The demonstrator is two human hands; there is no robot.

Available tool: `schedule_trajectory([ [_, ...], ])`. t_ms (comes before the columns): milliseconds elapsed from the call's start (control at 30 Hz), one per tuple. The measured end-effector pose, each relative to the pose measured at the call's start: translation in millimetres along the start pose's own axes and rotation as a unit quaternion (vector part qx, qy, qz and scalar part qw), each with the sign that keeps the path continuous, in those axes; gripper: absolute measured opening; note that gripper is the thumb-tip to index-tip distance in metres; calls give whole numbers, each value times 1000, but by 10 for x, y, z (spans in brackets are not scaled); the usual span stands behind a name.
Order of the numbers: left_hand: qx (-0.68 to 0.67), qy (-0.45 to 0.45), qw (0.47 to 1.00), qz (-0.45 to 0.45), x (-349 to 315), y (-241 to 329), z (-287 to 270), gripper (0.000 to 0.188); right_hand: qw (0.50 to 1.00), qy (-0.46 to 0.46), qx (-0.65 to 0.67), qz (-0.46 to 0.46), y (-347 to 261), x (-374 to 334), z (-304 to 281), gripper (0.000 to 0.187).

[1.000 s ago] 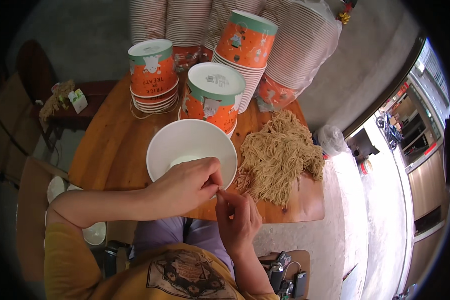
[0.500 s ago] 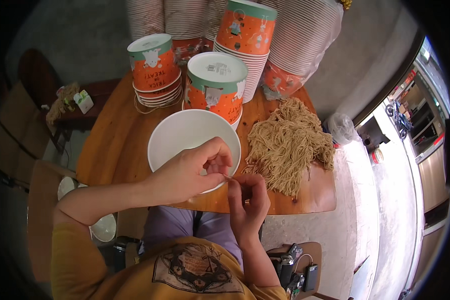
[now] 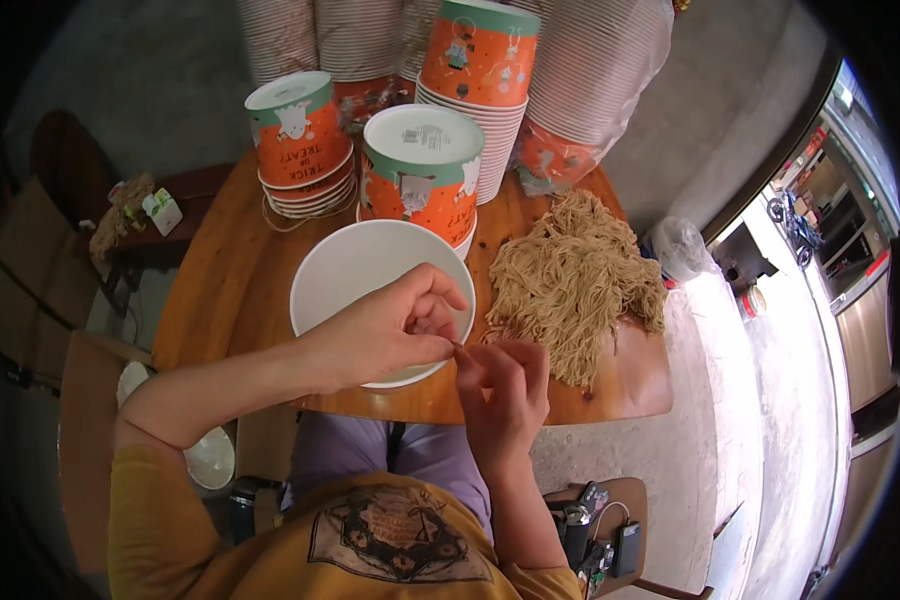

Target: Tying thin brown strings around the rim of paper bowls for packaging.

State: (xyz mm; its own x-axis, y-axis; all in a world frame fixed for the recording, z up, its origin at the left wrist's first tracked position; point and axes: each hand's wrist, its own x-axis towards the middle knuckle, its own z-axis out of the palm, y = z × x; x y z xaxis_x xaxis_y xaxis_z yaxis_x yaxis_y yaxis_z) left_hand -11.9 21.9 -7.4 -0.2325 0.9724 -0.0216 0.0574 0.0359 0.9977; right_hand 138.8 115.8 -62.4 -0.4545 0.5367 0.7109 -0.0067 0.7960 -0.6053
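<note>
Both my hands meet above the near rim of a paper bucket (image 3: 332, 272), whose white inside faces up. My left hand (image 3: 392, 322) pinches with thumb and forefinger, its other fingers curled. Close against it, my right hand (image 3: 507, 398) pinches too. A short bit of thin tan cord (image 3: 458, 350) shows between the fingertips; the rest of it is hidden. To the right of the bucket lies a loose heap of tan cords (image 3: 575, 285) on the wooden table (image 3: 220, 290).
Upside-down orange and green buckets stand behind: a short stack (image 3: 295, 135) at left, one bucket (image 3: 422, 165) in the middle, a taller stack (image 3: 480, 60) beyond. A plastic-wrapped stack (image 3: 595, 80) rises at back right. Below right, a stool (image 3: 630, 500) bears small devices and a cable.
My right hand has turned slightly, its fingers lifting a little, while the pinch holds. My left hand stays almost in place. The whole view has shifted slightly.
</note>
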Motion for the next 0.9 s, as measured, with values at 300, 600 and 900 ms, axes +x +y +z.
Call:
schedule_trajectory([
  [300,53,10,998,10,-65,-32,58,37,981,-18,-121,-148,-31,38,-72,26],
  [600,51,-5,999,9,-55,43,9,38,975,-126,144,117,-68,132,-133,9],
  [900,56,2,998,38,-38,-19,29,33,747,-166,448,463,-22,242,-178,10],
])
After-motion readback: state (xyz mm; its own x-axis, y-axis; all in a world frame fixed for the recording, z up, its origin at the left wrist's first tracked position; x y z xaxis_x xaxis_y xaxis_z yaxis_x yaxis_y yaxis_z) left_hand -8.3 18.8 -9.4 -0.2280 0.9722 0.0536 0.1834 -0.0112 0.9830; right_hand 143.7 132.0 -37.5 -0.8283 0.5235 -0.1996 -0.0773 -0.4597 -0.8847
